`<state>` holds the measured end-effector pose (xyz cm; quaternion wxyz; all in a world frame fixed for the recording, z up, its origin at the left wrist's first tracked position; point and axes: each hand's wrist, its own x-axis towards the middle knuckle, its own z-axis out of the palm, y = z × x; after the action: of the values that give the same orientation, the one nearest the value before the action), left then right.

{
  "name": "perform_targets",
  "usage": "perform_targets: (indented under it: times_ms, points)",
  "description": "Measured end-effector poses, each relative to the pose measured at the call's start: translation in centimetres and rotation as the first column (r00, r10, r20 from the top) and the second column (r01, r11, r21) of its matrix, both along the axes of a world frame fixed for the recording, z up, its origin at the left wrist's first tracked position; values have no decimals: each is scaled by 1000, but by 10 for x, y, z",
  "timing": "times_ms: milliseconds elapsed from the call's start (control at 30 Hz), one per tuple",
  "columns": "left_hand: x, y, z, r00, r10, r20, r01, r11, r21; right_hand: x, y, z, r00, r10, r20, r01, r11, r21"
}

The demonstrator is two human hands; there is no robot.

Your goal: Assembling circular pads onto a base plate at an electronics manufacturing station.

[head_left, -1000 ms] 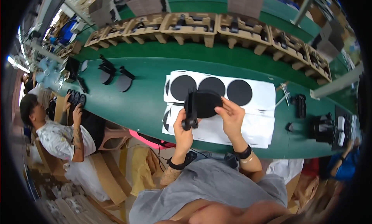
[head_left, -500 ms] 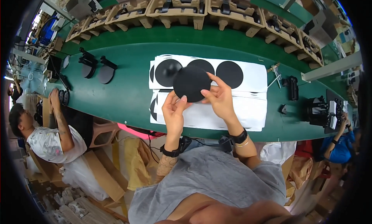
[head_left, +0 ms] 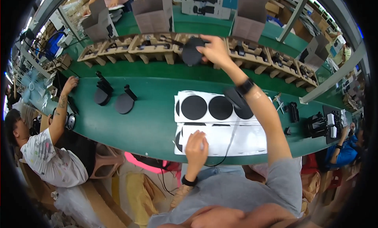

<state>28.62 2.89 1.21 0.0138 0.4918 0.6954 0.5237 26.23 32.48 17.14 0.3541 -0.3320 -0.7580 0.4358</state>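
Note:
My right hand (head_left: 215, 51) reaches far over the table and grips a round black disc (head_left: 192, 52) by its right edge. The disc hangs in front of a row of brown moulded trays (head_left: 153, 55), partly covering one; whether it touches that tray I cannot tell. My left hand (head_left: 196, 150) rests low over the near white sheet (head_left: 236, 138), fingers loosely stretched and nothing in them. Beyond it, another white sheet carries several black circles (head_left: 193, 107). A black device (head_left: 235, 97) on a cable hangs at my right wrist and hides part of one circle.
Two black stands with round bases (head_left: 102, 94) (head_left: 125, 103) are at the left on the green table (head_left: 153, 98). Black parts (head_left: 292, 111) and a metal frame (head_left: 278, 103) lie at the right. Co-workers sit at both sides. Grey cartons (head_left: 152, 15) stand behind the trays.
My right hand has carried the disc away from over the sheets to the trays. My left hand has let go and dropped nearer to me. The view has tilted up.

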Motion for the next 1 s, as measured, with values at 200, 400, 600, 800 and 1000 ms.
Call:
perform_targets:
  times_ms: [200, 400, 600, 800, 1000]
  points:
    - [10, 7, -1, 996, -50, -79, 50, 999, -1, -121, 80, -11, 926, -361, 109, 272, 839, 472]
    - [10, 10, -3, 997, -64, -48, 66, 997, 28, -144, 55, -47, 862, -405, 305, 158, 786, 598]
    - [8, 6, 1, 997, -44, -63, 46, 998, 36, -145, 20, -50, 803, -492, 337, 111, 679, 726]
    - [13, -5, 4, 997, -48, -64, 50, 998, 29, -137, 4, -83, 825, -387, 412, 54, 780, 623]
    - [29, 1, 8, 991, -90, -101, 94, 995, 39, -73, 38, -62, 790, -86, 607, -15, 987, 160]
